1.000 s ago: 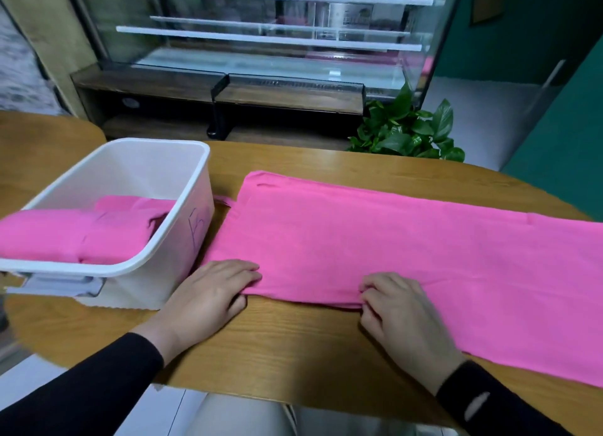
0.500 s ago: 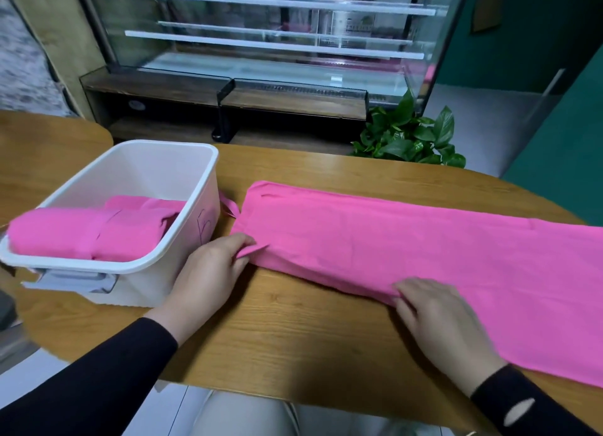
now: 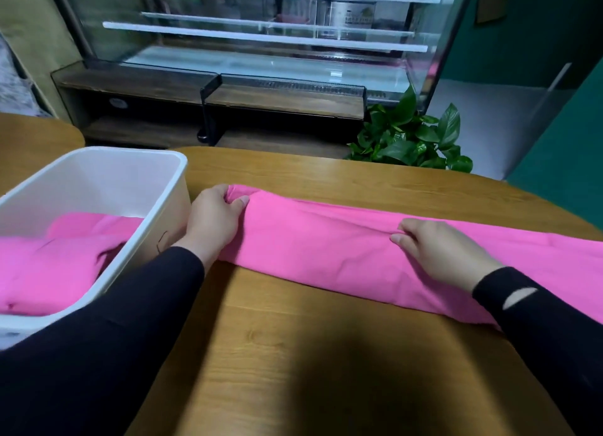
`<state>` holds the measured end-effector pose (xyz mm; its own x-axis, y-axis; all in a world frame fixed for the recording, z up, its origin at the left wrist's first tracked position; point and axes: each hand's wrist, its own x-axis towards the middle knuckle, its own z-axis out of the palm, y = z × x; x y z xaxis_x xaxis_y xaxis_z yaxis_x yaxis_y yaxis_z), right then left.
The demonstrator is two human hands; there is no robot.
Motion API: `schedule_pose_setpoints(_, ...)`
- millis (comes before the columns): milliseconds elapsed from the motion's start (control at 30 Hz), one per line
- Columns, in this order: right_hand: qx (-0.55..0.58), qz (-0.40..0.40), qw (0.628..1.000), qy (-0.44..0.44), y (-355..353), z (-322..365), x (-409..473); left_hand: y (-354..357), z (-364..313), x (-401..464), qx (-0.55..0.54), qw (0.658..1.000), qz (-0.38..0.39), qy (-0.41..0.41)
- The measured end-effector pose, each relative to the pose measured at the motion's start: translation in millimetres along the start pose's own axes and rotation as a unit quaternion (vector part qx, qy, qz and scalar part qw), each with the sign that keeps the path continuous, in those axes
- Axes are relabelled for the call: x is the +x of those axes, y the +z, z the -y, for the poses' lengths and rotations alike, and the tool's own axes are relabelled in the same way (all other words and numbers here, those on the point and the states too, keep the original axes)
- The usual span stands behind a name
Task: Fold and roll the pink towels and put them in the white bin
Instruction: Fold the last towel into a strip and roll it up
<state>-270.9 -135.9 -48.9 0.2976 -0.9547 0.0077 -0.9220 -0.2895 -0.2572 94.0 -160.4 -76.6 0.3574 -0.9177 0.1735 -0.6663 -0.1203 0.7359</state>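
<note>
A long pink towel (image 3: 326,249) lies across the wooden table (image 3: 293,354), folded lengthwise into a narrow strip that runs off the right edge of the view. My left hand (image 3: 213,218) grips the towel's left end, thumb and fingers pinched round the folded-over edge. Further right, my right hand (image 3: 437,249) holds the far edge of the strip, with its fingers curled into the cloth. The white bin (image 3: 98,161) stands at the left and holds rolled pink towels (image 3: 49,266).
A glass display case on a dark wooden base (image 3: 261,96) stands beyond the table. A green potted plant (image 3: 411,142) sits behind the table's far edge. A second wooden tabletop (image 3: 29,135) is at the far left.
Both hands carried the towel's near edge away from me and over, folding the towel to about half its width. The view has come closer to the table.
</note>
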Motion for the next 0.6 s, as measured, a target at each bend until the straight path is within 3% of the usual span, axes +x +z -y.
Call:
schedule_pose_setpoints(200,-0.028,0.041,0.999,-0.004,14,-18,38,33,15,27,0.126,0.992,0.0,-0.022)
schedule_pose_setpoints(400,-0.041,0.061,0.997,0.005,20,-23,61,38,17,38,0.176,0.984,-0.007,-0.034)
schedule_pose_setpoints(600,-0.04,0.069,0.995,0.064,31,-30,78,38,15,39,0.256,0.966,-0.006,0.026)
